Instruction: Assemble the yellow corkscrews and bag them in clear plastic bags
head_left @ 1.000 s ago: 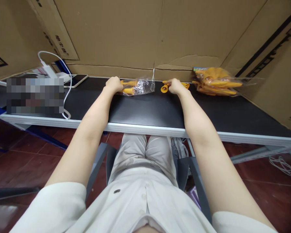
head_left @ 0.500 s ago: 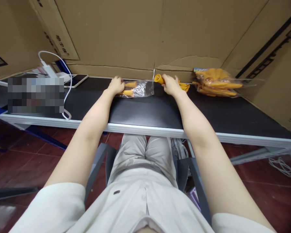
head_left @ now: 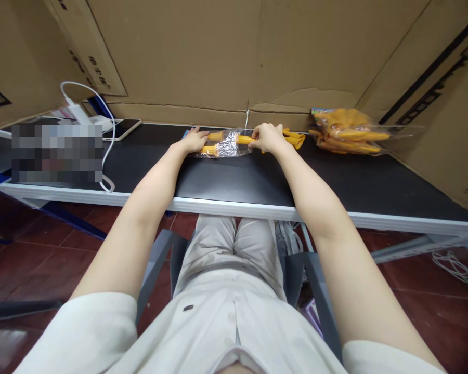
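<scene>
A clear plastic bag [head_left: 229, 146] lies on the black tabletop, with yellow plastic parts [head_left: 209, 150] inside its left half. My left hand [head_left: 194, 141] rests on the bag's left end, fingers stretched over it and partly apart. At the bag's right end, my right hand [head_left: 268, 137] pinches a yellow plastic tube [head_left: 245, 139], whose left length lies within the bag's outline. Its other end is hidden behind my fingers. Just right of that hand are more loose yellow plastic pieces [head_left: 295, 139], one with a flared round opening.
Bagged yellow pieces [head_left: 349, 132] lie farther right on the table [head_left: 234, 179]. A phone [head_left: 125, 129] and a white cable [head_left: 109, 150] are at the left, beside a blurred-out patch. Cardboard [head_left: 203, 52] walls in the back and right side.
My right hand has moved slightly left and turned, bringing the yellow tube into the bag's right end. My left hand has shifted a little right, its fingers more spread.
</scene>
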### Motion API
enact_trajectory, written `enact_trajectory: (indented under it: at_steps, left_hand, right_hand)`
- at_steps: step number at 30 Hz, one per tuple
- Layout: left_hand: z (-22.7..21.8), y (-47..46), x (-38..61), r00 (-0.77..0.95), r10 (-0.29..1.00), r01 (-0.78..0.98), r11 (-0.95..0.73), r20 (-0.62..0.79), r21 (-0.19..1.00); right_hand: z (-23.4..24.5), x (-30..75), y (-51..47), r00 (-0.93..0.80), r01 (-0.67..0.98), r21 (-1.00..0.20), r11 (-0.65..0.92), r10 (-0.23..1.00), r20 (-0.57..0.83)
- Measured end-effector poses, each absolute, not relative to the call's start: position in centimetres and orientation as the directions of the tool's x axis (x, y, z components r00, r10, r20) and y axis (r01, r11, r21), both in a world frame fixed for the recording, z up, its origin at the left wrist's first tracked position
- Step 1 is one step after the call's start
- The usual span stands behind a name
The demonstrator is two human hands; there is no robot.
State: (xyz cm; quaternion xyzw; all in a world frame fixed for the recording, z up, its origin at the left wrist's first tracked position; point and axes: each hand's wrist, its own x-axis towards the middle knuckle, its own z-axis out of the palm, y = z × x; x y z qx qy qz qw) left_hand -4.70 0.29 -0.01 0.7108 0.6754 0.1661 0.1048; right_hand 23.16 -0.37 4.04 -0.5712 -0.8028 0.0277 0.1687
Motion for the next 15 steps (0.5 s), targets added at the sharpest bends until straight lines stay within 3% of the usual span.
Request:
enact_trajectory:
  at_steps: [15]
  left_hand:
    - [0.8,-1.0,-2.6,0.114,0.989,0.920,-0.139,0.089,0.366]
  right_hand:
    - [1.7,20.9,-0.1,-0.177,0.910,-0.302,0.284,0.925,0.337]
